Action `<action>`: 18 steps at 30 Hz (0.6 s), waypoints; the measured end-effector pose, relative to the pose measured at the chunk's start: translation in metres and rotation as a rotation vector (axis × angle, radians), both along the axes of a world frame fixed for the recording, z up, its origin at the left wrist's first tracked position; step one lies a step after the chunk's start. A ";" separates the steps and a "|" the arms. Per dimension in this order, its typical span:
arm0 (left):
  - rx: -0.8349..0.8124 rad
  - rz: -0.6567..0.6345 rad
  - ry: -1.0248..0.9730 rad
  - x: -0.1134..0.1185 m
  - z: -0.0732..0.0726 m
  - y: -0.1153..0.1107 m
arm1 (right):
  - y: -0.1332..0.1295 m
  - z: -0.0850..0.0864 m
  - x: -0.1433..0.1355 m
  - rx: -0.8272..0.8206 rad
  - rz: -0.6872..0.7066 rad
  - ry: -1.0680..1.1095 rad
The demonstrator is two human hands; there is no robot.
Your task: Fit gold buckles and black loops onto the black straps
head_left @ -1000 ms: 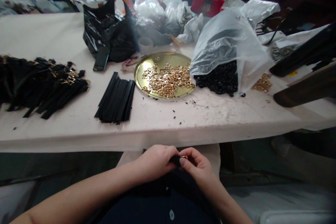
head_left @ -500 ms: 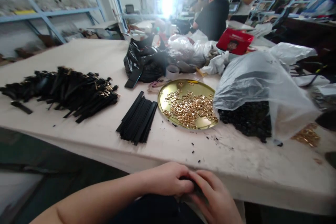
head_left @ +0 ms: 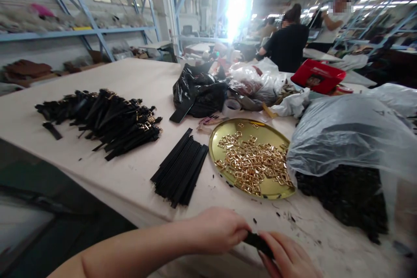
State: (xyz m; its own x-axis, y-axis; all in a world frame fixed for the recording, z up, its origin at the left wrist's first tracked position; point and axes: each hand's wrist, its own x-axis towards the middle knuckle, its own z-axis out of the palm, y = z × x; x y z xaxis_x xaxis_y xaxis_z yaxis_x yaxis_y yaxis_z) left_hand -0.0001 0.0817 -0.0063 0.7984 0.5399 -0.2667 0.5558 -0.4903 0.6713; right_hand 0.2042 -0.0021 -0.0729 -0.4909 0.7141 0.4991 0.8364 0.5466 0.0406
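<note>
Head view, black strap: short dark piece between the two hands, just off the near edge of the desk as seen from above; its finer detail is hidden by fingers.
Strap's long axis: slants from the left hand down and rightward to the right hand.
Left hand: fingers clamped on the strap's left end.
Right hand: fingers and thumb closed around its other end.
Round tray: straight ahead of the hands, apart from both, with gold buckles loose on it.
Strip bundle: ahead and to the left, nearer the left hand; long axis runs from near left to far right.
Clear bag: ahead and right, nearer the right hand, small black pieces spilling from its mouth.
Red packet: beyond the tray, right; pale lettering and a printed picture, too small to read.
Other brands: none legible.
</note>
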 end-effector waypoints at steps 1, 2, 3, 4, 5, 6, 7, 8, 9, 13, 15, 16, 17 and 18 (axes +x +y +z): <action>0.111 0.045 0.009 -0.003 0.000 0.012 | 0.005 -0.007 0.005 0.011 -0.033 0.003; 0.220 0.114 0.028 -0.009 0.001 0.024 | 0.009 -0.013 0.010 0.019 -0.064 0.014; 0.323 0.207 0.078 -0.015 0.002 0.038 | 0.011 -0.018 0.013 0.023 -0.097 0.036; 0.410 0.310 0.158 -0.023 0.003 0.051 | 0.012 -0.022 0.015 0.019 -0.127 0.064; 0.481 0.412 0.261 -0.030 0.004 0.064 | 0.011 -0.025 0.015 0.004 -0.149 0.098; 0.531 0.495 0.356 -0.037 0.004 0.075 | 0.009 -0.027 0.015 -0.023 -0.170 0.137; 0.539 0.559 0.443 -0.042 0.004 0.084 | 0.005 -0.027 0.014 -0.059 -0.190 0.181; 0.534 0.582 0.471 -0.046 0.003 0.091 | 0.001 -0.026 0.013 -0.101 -0.215 0.229; 0.526 0.588 0.481 -0.048 0.001 0.096 | -0.002 -0.023 0.011 -0.147 -0.241 0.280; 0.514 0.584 0.445 -0.052 -0.016 0.106 | -0.005 -0.012 0.005 -0.244 -0.354 0.516; 0.560 0.606 0.337 -0.054 -0.024 0.108 | -0.001 -0.008 0.005 -0.252 -0.375 0.632; 0.579 0.621 0.261 -0.054 -0.025 0.108 | 0.000 -0.007 0.005 -0.251 -0.389 0.688; 0.574 0.631 0.205 -0.055 -0.025 0.107 | 0.001 -0.006 0.005 -0.245 -0.405 0.734; 0.554 0.644 0.151 -0.055 -0.023 0.105 | 0.000 -0.004 0.006 -0.234 -0.423 0.772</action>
